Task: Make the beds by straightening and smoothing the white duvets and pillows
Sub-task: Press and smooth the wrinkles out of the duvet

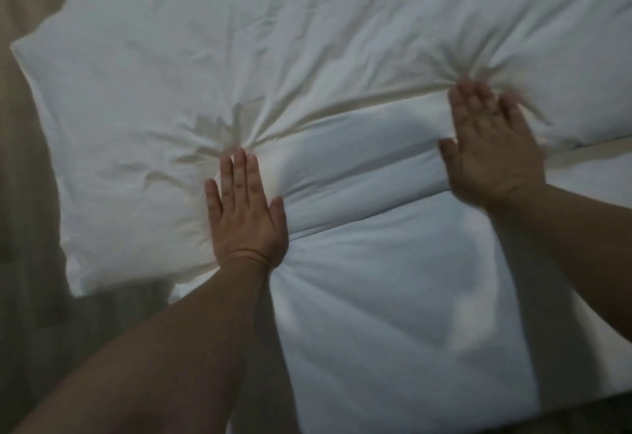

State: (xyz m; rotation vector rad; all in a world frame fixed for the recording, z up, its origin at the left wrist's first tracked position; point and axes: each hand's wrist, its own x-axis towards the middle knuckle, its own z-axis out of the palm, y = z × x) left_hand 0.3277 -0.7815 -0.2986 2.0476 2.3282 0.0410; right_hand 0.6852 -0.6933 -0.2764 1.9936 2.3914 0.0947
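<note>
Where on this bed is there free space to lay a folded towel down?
The left hand and right hand crowd the pillow's near edge. Free: the pillow's broad top beyond them, and the smooth duvet between the forearms.

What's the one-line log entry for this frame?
step: smoothing pillow | left hand: open, pressing pillow | right hand: open, pressing pillow | duvet: folded edge between hands

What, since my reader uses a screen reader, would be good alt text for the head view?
A left hand and a right hand press flat where a wrinkled white pillow meets a folded white duvet, with creases fanning out from both. The right hand is blurred.
</note>
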